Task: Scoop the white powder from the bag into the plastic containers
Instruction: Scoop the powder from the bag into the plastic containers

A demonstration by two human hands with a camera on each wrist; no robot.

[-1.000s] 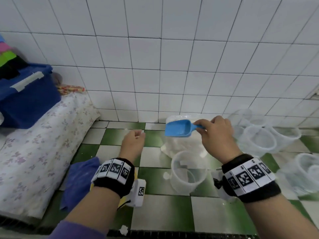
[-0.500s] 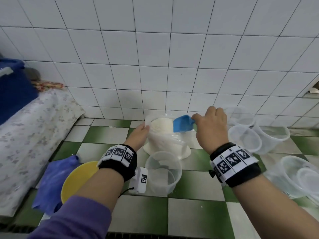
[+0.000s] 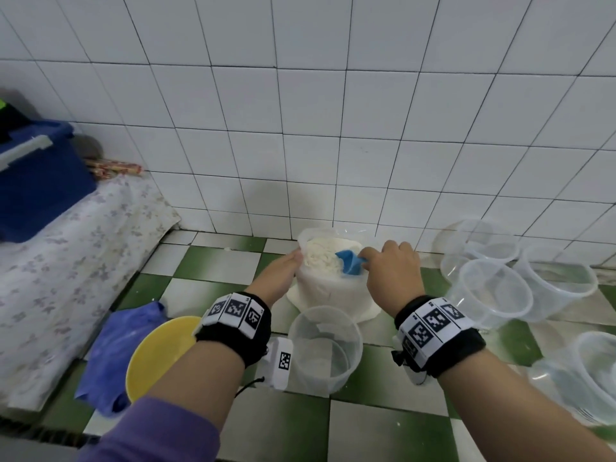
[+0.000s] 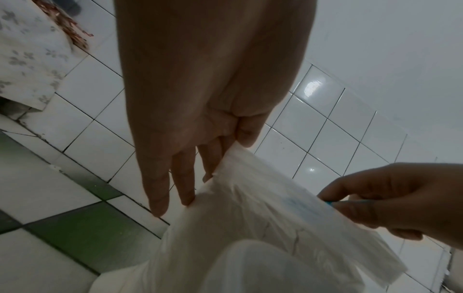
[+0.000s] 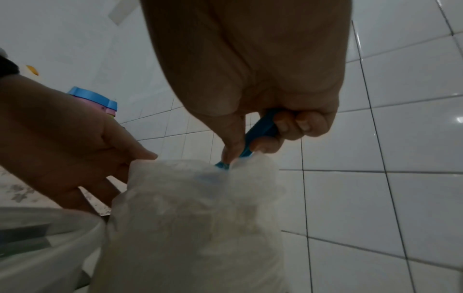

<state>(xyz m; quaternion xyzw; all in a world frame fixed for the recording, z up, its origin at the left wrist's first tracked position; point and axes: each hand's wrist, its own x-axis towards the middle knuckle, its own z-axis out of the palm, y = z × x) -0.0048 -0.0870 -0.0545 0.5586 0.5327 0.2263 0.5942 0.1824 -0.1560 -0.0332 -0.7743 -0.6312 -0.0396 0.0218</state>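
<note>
Partly buried, blue scoop [image 3: 348, 261] in powder bag [image 3: 328, 285], right hand [image 3: 391, 273] gripping

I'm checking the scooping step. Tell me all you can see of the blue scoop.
The blue scoop looks like smooth plastic. Its bowl is dug into the white powder inside the open bag, tilted down to the left. The right hand grips its short handle; the bowl is partly buried.

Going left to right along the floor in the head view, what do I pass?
Floral cloth → blue rag → yellow bowl → left hand pinching the bag's rim → bag of white powder → blue scoop → right hand gripping the scoop → cluster of empty clear containers.
</note>
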